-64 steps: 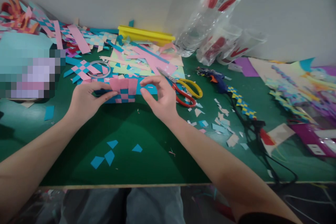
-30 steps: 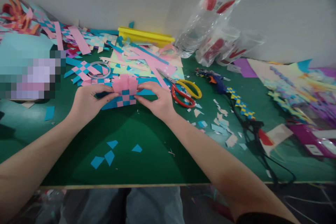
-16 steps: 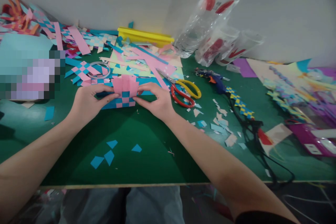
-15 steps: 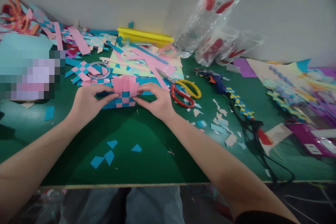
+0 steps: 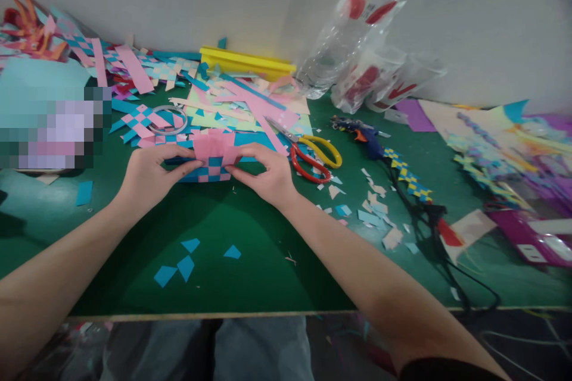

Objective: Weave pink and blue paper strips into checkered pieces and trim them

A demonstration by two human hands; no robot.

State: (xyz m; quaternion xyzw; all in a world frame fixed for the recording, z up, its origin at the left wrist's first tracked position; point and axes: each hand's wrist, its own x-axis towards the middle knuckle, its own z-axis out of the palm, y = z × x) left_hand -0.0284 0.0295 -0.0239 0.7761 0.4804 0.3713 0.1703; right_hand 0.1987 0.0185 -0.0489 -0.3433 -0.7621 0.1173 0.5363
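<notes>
Between my two hands is a woven paper piece [image 5: 215, 164] of pink and blue strips, checkered below, with pink strip ends standing up at its top. My left hand [image 5: 156, 175] pinches its left side between thumb and fingers. On the right side, my right hand [image 5: 266, 172] grips it the same way, thumb in front. Some fingertips are hidden behind the paper. Just beyond my right hand lie scissors [image 5: 313, 158] with one red and one yellow handle. A roll of clear tape [image 5: 167, 120] rests on woven paper behind my left hand.
Paper strips and scraps cover the back of the green table [image 5: 268, 286]. A yellow tray [image 5: 248, 61] stands by the wall, beside plastic-wrapped cups [image 5: 375, 74]. A blue glue gun [image 5: 370, 143] with a black cord lies right. Small blue scraps [image 5: 185, 268] lie near the front edge.
Both hands keep their pinch on the woven paper. The pink strip ends at its top have shifted very slightly; nothing else visibly moved.
</notes>
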